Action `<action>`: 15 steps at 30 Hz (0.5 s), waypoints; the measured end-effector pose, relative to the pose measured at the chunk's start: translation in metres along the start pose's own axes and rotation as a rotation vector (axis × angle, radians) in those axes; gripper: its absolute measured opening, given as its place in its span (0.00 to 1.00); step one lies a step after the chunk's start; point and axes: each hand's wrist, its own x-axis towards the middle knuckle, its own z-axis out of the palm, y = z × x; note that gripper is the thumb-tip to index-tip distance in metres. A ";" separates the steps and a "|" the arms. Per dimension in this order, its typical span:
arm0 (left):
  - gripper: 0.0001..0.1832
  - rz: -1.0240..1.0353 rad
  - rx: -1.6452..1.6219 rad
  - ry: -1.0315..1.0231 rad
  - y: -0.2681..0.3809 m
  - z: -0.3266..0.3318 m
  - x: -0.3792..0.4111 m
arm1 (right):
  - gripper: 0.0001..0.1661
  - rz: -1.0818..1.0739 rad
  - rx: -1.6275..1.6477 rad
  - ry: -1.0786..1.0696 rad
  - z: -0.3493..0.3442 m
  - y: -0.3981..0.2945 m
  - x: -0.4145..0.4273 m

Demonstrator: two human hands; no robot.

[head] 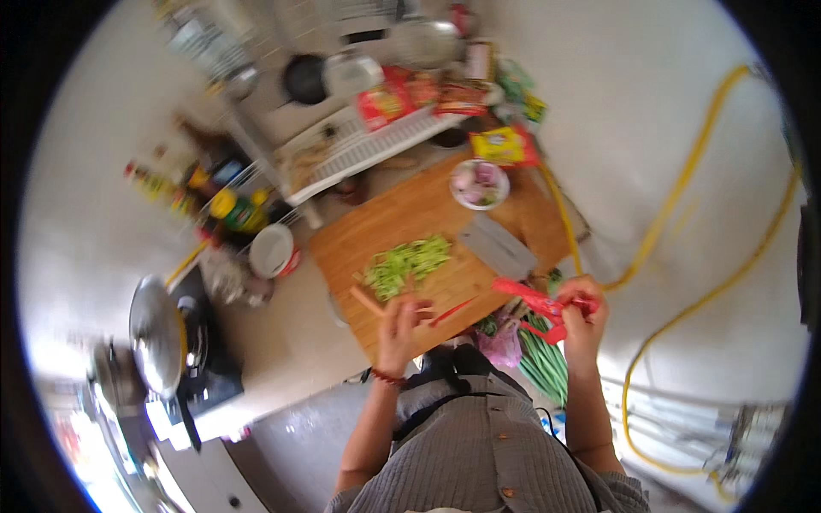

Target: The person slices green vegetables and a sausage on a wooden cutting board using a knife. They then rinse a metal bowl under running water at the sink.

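My left hand (401,327), with a dark red beaded bracelet at the wrist, is over the near edge of a wooden cutting board (346,240). A pinkish stick, perhaps a sausage (365,299), runs up to its fingers; blur hides whether they grip it. Just beyond lies a heap of shredded green vegetable (410,263). A thin red strip (453,312) lies to the right of the fingers. My right hand (582,311) pinches a crumpled red plastic wrapper (529,298) off the board's right corner. A wide grey blade, seemingly a cleaver (497,247), rests on the board.
A white bowl of peeled purplish pieces (480,185) stands at the board's far right. Behind it are a white rack (385,144) and packets. Left are a white tub (272,250), bottles and a lidded pan (157,336) on a cooktop. Green onions (544,359) lie below; a yellow hose (680,179) hangs right.
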 end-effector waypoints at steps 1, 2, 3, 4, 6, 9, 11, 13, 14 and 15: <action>0.14 -0.019 0.119 0.057 -0.006 -0.006 0.002 | 0.09 0.022 -0.012 0.088 -0.008 0.001 -0.006; 0.14 -0.042 0.102 0.083 -0.008 -0.006 0.006 | 0.10 0.001 -0.049 0.110 -0.024 0.008 -0.012; 0.14 -0.070 0.088 0.098 -0.010 -0.006 0.010 | 0.10 -0.016 -0.093 0.142 -0.042 0.019 -0.021; 0.14 -0.099 0.095 0.109 -0.012 -0.008 0.012 | 0.10 0.091 -0.050 0.212 -0.057 0.024 -0.032; 0.14 -0.073 0.063 0.102 -0.016 -0.011 0.019 | 0.09 0.261 0.060 0.383 -0.086 0.035 -0.061; 0.15 -0.120 0.128 0.085 -0.027 -0.014 0.030 | 0.08 0.350 0.036 0.730 -0.135 0.062 -0.132; 0.17 -0.164 0.232 0.061 -0.031 -0.008 0.036 | 0.08 0.377 -0.040 1.007 -0.165 0.073 -0.181; 0.19 -0.176 0.321 0.003 -0.027 -0.001 0.038 | 0.09 0.337 -0.163 1.260 -0.203 0.090 -0.240; 0.21 -0.175 0.260 -0.081 -0.028 -0.003 0.043 | 0.09 0.361 -0.282 1.335 -0.222 0.093 -0.267; 0.20 -0.171 0.267 -0.114 -0.027 0.001 0.045 | 0.10 0.385 -0.401 1.398 -0.242 0.095 -0.293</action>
